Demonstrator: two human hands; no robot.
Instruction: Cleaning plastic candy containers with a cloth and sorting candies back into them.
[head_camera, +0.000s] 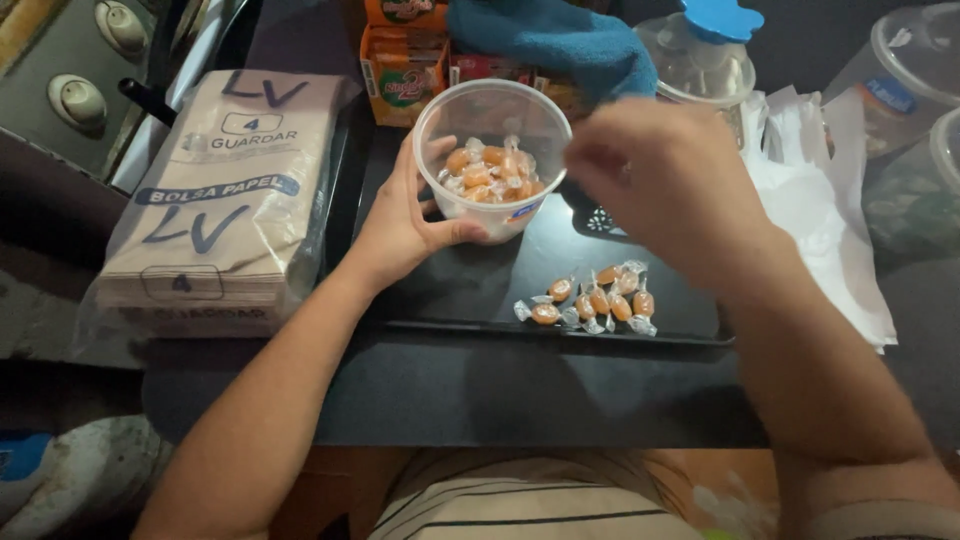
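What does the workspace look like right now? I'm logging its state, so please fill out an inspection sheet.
Surface: black tray on a dark counter.
Job's things: clear round tub holding wrapped orange candies; a small group of loose candies lying on the tray.
Clutter: bundle of brown paper bags in clear wrap at left; white plastic bags at right; blue cloth, orange boxes and clear containers behind.
Grippers: left hand grips the tub's side; right hand hovers beside its rim, fingers hidden.
Cables: nothing seen.
Surroundings: stove knobs at upper left.
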